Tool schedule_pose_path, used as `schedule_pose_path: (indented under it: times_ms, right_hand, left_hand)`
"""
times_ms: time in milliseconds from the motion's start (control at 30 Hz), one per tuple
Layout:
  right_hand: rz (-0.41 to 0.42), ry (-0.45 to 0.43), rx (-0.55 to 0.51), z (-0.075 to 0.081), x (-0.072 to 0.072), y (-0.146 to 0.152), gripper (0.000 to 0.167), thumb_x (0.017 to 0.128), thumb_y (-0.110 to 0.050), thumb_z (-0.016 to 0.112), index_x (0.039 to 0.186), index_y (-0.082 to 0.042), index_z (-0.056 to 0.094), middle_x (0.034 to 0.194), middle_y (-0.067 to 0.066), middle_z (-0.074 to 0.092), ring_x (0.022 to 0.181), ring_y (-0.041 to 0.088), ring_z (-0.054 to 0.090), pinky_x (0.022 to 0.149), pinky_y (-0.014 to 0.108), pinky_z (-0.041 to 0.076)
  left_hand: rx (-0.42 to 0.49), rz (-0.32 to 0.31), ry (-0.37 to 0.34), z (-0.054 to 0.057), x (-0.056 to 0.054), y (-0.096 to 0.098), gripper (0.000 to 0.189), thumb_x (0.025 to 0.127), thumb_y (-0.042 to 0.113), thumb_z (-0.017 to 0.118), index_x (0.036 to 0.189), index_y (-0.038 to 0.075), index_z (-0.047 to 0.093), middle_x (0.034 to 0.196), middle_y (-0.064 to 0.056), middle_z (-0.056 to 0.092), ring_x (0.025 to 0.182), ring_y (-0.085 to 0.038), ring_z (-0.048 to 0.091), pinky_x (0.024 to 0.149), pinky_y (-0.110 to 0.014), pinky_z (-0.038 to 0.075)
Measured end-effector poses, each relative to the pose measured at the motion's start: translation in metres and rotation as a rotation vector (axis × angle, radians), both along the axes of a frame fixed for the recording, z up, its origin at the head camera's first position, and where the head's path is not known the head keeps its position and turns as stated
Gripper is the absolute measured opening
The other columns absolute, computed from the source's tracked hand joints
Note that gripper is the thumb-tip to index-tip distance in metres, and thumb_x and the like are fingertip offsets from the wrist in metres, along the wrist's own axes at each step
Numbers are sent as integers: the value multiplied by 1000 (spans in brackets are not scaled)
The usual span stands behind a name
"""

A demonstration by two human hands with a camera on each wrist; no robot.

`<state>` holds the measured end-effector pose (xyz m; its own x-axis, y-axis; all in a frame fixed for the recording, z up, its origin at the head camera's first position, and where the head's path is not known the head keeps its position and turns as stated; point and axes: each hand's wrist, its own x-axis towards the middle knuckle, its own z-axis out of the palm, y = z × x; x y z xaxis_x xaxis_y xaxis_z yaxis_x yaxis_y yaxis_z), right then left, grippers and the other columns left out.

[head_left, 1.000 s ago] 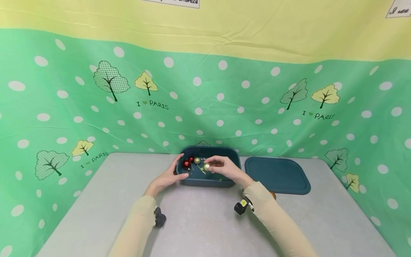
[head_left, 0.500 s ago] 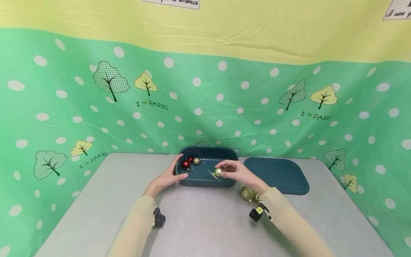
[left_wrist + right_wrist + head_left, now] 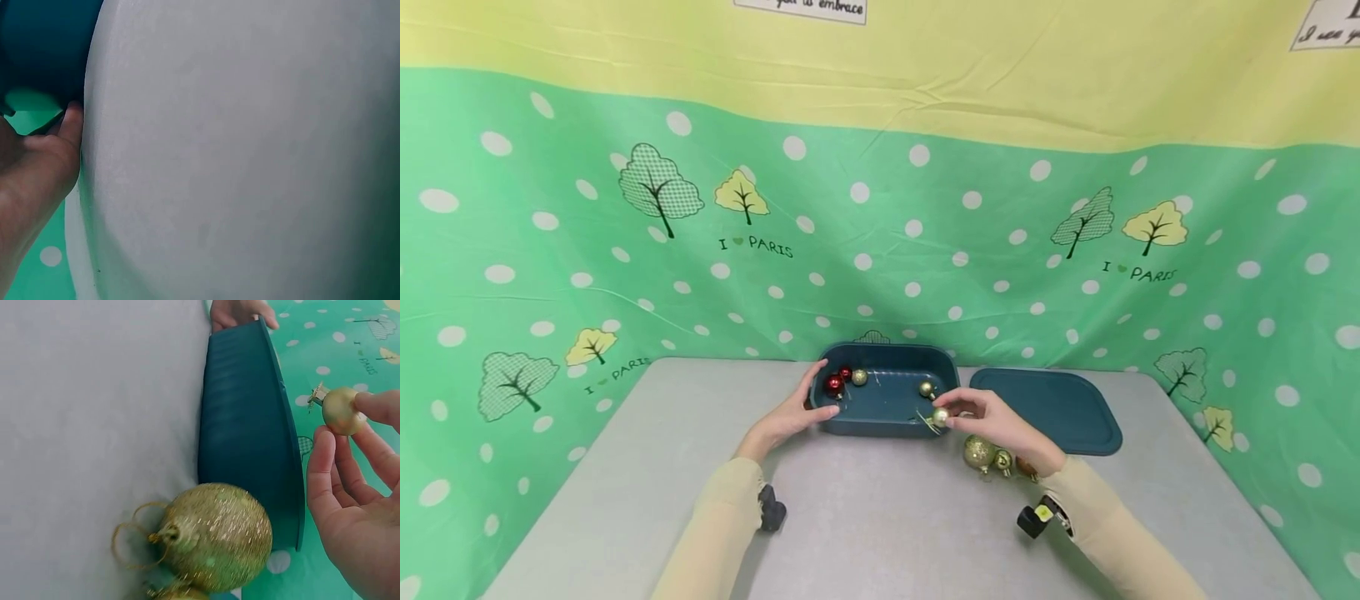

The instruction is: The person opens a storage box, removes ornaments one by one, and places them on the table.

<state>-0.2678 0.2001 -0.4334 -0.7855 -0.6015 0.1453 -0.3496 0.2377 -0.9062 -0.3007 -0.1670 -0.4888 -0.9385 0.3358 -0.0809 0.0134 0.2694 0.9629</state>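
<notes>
A dark blue plastic box (image 3: 880, 428) stands at the back of the table. My left hand (image 3: 792, 414) grips its left end, thumb at the front and fingers along the side; the left wrist view shows part of that hand (image 3: 44, 165) at the box. Over the box's front right corner, my right hand (image 3: 1000, 422) pinches a small gold Christmas bauble (image 3: 340, 411) between thumb and fingers, its cap and cord free. Inside the box lie two red baubles (image 3: 834, 384) and a gold glitter bauble (image 3: 860, 377) on the left, and another gold bauble (image 3: 927, 389) on the right.
Right of the box a matching blue lid (image 3: 1052, 408) lies flat. In front of it on the table sit a large gold glitter bauble (image 3: 978, 452), a smaller gold bauble (image 3: 1003, 461) and an orange-brown bauble (image 3: 1026, 468). A green patterned cloth (image 3: 880, 250) hangs behind.
My right hand has moved right and towards me with the gold bauble, from over the box's middle to its front right corner, uncovering baubles on the table. The left hand stays put.
</notes>
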Motion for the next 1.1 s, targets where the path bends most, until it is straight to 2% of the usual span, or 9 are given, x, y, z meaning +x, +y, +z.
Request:
schedule_pose_path:
  times_ms: [133,233,367,567,633,867,1100]
  right_hand:
    - [15,15,-10,-6,4,13,29,95,-7,61,122,3,60,118,19,59,103,33,59,82,40,52]
    - [17,22,-15,-11,8,21,30,95,-5,59,123,6,58,120,21,59,103,37,58,82,36,53]
    - [10,27,-40,-18,13,31,31,95,-3,59,123,10,56,119,24,58,101,34,59,80,30,52]
    - [-32,13,-48,-25,20,43,33,94,-4,60,123,12,55,114,21,61,99,23,62,79,28,53]
    - [-52,17,-45,-25,22,46,32,94,-4,60,122,10,56,114,19,62,99,21,62,78,28,53]
    - [-89,36,-43,-19,26,60,34,94,-6,61,123,11,56,118,22,60,100,16,63,80,27,52]
    - [-152,35,-13,-14,30,79,34,95,-6,61,124,11,55,120,24,59,101,16,63,81,26,52]
  left_hand:
    - [2,7,1,-1,0,0,92,89,23,70,156,33,6,160,-16,-7,143,-40,-7,108,-65,5]
    - [2,5,2,-1,0,0,93,89,24,70,156,33,6,160,-16,-7,143,-41,-6,108,-65,5]
    - [7,1,0,-1,-1,1,92,90,24,70,155,33,6,160,-15,-7,143,-40,-7,108,-65,5]
    - [14,-10,-1,0,0,0,92,90,19,69,156,31,6,160,-16,-8,143,-40,-8,108,-65,3]
    - [25,-11,-13,3,1,0,92,89,17,69,156,28,6,159,-17,-9,143,-41,-9,108,-65,2]
    - [26,-39,-26,27,14,3,92,90,17,68,157,20,5,159,-20,-8,142,-42,-7,108,-65,4]
    - [34,-38,-27,30,17,4,92,90,16,68,157,20,5,159,-19,-8,142,-42,-8,109,-64,3]
